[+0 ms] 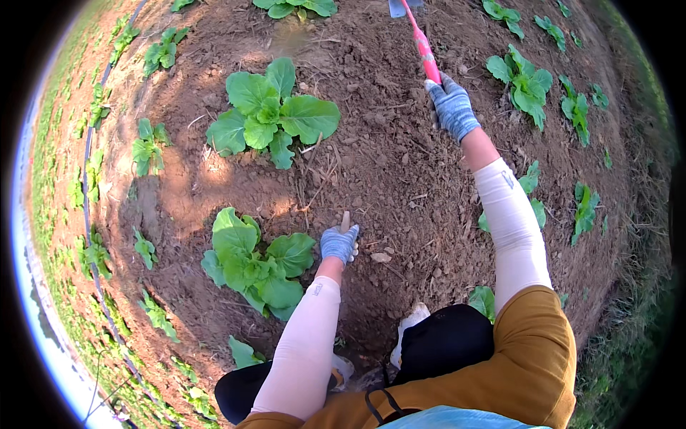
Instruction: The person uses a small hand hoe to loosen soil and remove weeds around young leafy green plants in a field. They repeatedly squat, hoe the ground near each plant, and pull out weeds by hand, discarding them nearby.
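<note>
My right hand (452, 107), in a blue-grey knit glove, grips the end of a pink-handled garden tool (423, 49). Its flat metal blade (399, 7) lies at the picture's top edge and is partly cut off. My left hand (340, 244), gloved alike, is closed on a short brownish stick-like piece (345, 221), low over the soil. Just left of it grows a leafy green plant (257, 263); a second large leafy plant (270, 112) stands farther up. Both arms wear pale sleeves.
Bare brown soil (386, 177) with clods and dry straw lies between the plant rows. More leafy plants (525, 86) grow on the right, smaller ones (147, 147) on the left. A dark hose (87, 182) runs along the far left. Grass (638, 300) borders the right. My shoes (410, 327) are below.
</note>
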Motion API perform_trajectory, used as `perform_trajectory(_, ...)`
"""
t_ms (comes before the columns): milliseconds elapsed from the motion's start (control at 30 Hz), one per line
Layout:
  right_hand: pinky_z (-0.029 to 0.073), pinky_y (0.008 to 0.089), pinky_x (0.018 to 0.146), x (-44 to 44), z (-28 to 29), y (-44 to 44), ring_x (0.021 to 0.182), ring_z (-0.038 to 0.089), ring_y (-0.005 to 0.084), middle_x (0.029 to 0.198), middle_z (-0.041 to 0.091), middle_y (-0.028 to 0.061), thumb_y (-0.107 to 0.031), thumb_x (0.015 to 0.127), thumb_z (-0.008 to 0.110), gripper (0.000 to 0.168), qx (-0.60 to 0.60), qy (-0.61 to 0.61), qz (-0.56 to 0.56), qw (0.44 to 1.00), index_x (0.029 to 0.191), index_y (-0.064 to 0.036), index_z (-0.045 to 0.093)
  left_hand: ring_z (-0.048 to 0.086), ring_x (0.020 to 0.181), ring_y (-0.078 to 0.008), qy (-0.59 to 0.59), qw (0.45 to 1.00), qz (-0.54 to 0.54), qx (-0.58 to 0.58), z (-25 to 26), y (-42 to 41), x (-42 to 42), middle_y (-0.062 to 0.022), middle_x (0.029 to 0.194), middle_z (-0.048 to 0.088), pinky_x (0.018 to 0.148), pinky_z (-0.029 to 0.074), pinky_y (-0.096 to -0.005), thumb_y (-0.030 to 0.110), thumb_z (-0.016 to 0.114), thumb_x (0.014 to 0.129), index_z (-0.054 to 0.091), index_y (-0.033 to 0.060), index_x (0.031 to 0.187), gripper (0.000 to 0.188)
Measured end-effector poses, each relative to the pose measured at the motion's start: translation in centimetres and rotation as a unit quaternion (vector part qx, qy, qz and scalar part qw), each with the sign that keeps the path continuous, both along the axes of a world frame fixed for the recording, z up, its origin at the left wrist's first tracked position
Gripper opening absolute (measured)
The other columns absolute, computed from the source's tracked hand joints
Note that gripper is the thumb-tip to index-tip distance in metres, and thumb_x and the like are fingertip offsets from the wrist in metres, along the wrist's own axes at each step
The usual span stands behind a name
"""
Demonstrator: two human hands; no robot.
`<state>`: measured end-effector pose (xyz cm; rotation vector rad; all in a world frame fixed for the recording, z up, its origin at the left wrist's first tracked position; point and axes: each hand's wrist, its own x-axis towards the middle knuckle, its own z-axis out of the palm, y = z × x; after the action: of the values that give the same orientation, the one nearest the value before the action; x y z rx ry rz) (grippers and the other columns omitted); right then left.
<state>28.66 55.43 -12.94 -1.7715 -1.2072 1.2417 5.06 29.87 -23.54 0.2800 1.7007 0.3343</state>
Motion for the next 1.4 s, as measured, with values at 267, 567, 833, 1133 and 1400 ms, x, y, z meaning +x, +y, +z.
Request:
perform_trajectory(267, 0.047, 0.0336, 0.04, -5.6, -5.7, 16.9, 0.04, 0.049, 0.0167, 0.059, 0.051, 0.0038, -0.034, 0.092, 0.049, 0.025, -0.118, 0.145, -0.074, 0.98, 0.103, -0.012, 0.048, 0.049, 0.036, -0.0158, -0.019, 0.999, -0.013, -0.025, 0.5, 0.5, 0.1, -0.0044, 0.053, 0.052, 0.03, 0.037, -0.0286, 0.02, 0.063, 0.084, 0.053, 0.0069, 0.083, 0.017)
perform_trajectory(567, 0.042, 0.03, 0.032, -7.2, -5.2, -2.8, 0.036, 0.045, 0.0146, 0.055, 0.048, 0.0025, -0.04, 0.092, 0.046, 0.036, -0.212, 0.121, -0.034, 0.969, 0.119, -0.016, 0.045, 0.05, 0.037, -0.0171, -0.006, 0.999, -0.029, -0.035, 0.1, 1.2, -0.3, -0.0058, 0.054, 0.053, 0.032, 0.038, -0.0296, 0.026, 0.063, 0.084, 0.054, 0.0043, 0.084, 0.024)
perform_trajectory(833, 0.039, 0.0277, 0.034, 0.0, -4.7, -17.4, 0.036, 0.045, 0.0105, 0.053, 0.048, 0.0004, -0.037, 0.092, 0.05, 0.042, -0.167, 0.039, -0.021, 0.985, 0.127, -0.014, 0.046, 0.049, 0.036, -0.0159, -0.029, 0.999, -0.033, -0.001, 0.8, 0.7, -0.3, -0.0048, 0.053, 0.052, 0.03, 0.037, -0.0279, 0.024, 0.063, 0.085, 0.049, 0.004, 0.09, 0.025)
perform_trajectory(1133, 0.046, 0.0336, 0.043, -7.9, -2.5, -2.3, 0.043, 0.054, 0.0182, 0.064, 0.057, 0.0079, -0.039, 0.092, 0.047, 0.045, 0.008, -0.082, 0.186, 0.979, 0.124, -0.007, 0.048, 0.048, 0.035, -0.0164, -0.02, 0.999, -0.023, -0.033, 0.5, 1.0, -0.3, -0.004, 0.052, 0.051, 0.03, 0.037, -0.0298, 0.027, 0.062, 0.085, 0.052, 0.0066, 0.09, 0.024)
perform_trajectory(1400, 0.044, 0.0334, 0.039, -11.1, -3.0, 4.2, 0.042, 0.051, 0.0169, 0.063, 0.054, 0.0061, -0.042, 0.092, 0.046, 0.046, -0.088, -0.096, 0.249, 0.96, 0.124, -0.009, 0.049, 0.05, 0.036, -0.0173, -0.028, 0.999, -0.017, -0.024, -0.3, 0.4, -0.5, -0.0038, 0.053, 0.052, 0.03, 0.038, -0.03, 0.024, 0.063, 0.084, 0.049, 0.0084, 0.087, 0.021)
